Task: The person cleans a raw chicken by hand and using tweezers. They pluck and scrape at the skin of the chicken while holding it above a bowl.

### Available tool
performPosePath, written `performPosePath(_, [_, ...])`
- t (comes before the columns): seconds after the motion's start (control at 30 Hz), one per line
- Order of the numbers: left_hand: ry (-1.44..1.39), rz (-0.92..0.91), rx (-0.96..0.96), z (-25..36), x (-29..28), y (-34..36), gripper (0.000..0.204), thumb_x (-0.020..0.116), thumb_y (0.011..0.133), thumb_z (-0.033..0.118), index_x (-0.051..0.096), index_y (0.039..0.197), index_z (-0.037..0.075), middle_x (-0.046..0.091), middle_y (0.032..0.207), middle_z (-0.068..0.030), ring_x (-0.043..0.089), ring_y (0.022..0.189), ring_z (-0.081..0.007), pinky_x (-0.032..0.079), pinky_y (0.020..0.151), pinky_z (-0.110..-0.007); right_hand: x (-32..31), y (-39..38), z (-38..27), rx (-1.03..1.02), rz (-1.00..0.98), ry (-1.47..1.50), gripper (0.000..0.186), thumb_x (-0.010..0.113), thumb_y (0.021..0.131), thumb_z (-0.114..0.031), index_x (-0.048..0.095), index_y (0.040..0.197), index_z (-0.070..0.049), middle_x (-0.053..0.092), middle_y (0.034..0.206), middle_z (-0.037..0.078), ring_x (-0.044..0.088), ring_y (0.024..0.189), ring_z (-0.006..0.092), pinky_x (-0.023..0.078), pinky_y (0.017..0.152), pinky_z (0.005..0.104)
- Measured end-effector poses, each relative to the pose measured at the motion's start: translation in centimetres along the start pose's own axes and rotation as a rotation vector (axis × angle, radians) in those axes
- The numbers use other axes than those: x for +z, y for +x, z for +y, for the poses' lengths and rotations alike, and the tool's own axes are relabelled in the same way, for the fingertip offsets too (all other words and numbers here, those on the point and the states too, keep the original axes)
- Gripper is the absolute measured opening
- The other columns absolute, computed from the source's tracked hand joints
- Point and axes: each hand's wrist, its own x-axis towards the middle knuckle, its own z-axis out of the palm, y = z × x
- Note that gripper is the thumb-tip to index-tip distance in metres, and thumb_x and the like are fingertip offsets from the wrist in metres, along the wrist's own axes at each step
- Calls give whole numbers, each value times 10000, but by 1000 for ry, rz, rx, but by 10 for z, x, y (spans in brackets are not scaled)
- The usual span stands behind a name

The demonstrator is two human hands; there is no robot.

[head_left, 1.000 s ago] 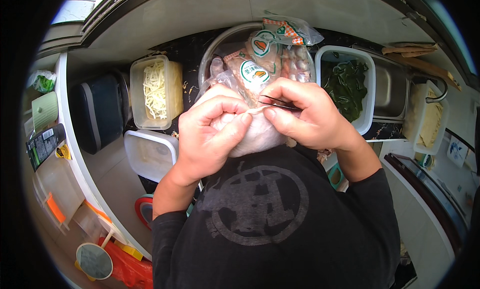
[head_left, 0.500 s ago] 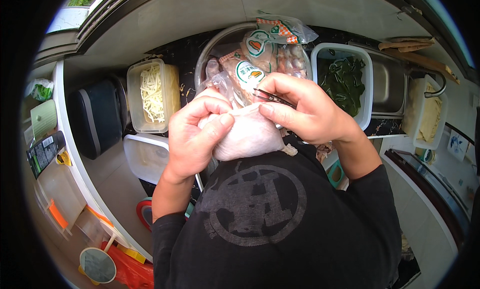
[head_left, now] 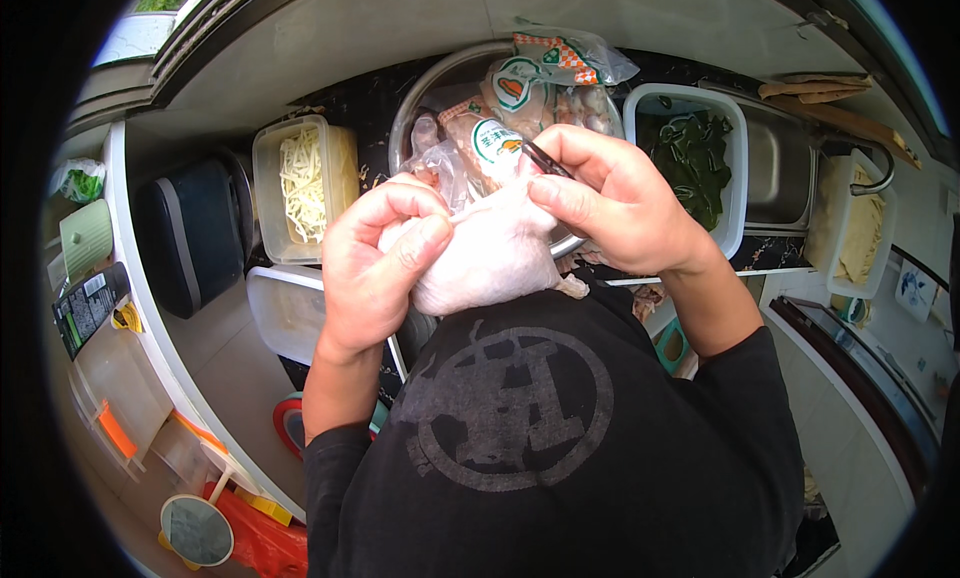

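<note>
A pale raw poultry leg (head_left: 490, 263) with its skin on is held up close in front of my black shirt, its knobby bone end toward the lower right. My left hand (head_left: 375, 253) is closed on the leg's left side, pinching the skin between thumb and fingers. Closed around slim dark tweezers (head_left: 545, 161), my right hand (head_left: 630, 208) has its thumb against the leg's upper right edge. The tweezers' tips are hard to make out. Just beyond the hands, a round metal basin (head_left: 402, 118) holds printed plastic packages of meat (head_left: 515, 103).
Left of the basin stands a plastic tub (head_left: 264, 193) of pale shredded strips; nearer is a translucent container (head_left: 290, 313). On the right are a white tub (head_left: 735, 168) with dark green leafy pieces in liquid and a steel sink (head_left: 785, 183). A dark bin (head_left: 190, 238) sits far left.
Both hands have shifted slightly, the left one outward and down, with the poultry leg turned a little. The tweezers now tilt differently, showing more of their dark body.
</note>
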Motion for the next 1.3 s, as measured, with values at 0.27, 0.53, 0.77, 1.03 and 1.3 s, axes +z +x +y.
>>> performPosePath(0.27, [-46,69,-17,1,2,-3,141,645,901,20,617,1028,-33,621,969,-42,566,867,-76,457,785,-220,1,1,-5,15,54,15,165,604,958,-121,581,1057,9,590,895,-10,508,762,31,404,648,189])
performPosePath(0.53, [-136,115,-47,1,1,-5,180,612,926,25,591,1092,-40,640,1000,-61,593,875,-78,485,792,-229,2,6,-2,-6,106,-23,169,617,965,-154,581,1054,-15,547,822,-52,417,637,-6,302,530,167])
performPosePath(0.77, [-309,148,-102,-2,0,-1,295,656,889,83,570,1148,-30,626,1040,-93,611,957,-137,509,841,-279,0,8,2,7,140,39,159,607,975,-169,568,1058,-39,526,763,-49,333,541,-6,245,462,171])
performPosePath(1.03, [-476,160,-196,1,-1,1,474,707,834,73,504,1252,-24,611,1111,-119,628,1012,-187,516,914,-325,-3,8,-1,60,181,121,140,572,989,-158,535,1058,-43,520,738,-12,324,525,3,235,446,171])
performPosePath(1.3, [-337,215,49,-4,5,-1,371,670,886,-7,525,1226,-37,652,1096,-111,640,1015,-156,508,924,-298,-7,6,9,-70,207,-54,110,563,992,-113,554,1043,-15,583,856,-11,523,730,50,439,632,212])
